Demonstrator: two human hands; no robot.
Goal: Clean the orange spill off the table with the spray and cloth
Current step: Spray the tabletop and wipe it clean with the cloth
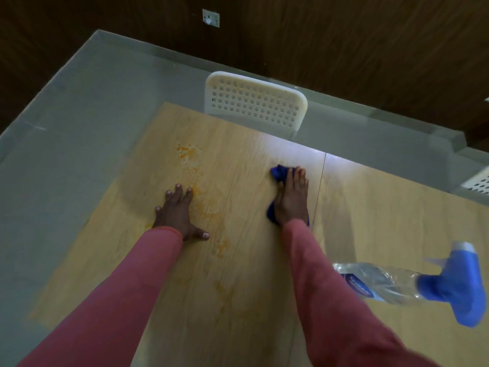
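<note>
The left hand [177, 215] lies flat on the table [238, 300] with its fingers spread, holding nothing. Beside its fingertips and thumb is the orange spill [189, 154]: speckled at the far end, pale and smeared nearer. The right hand [291, 197] presses with straight fingers on a crumpled blue cloth [277, 172], well apart from the spill. Right of that arm lies the clear spray bottle [383, 284], with a blue head.
</note>
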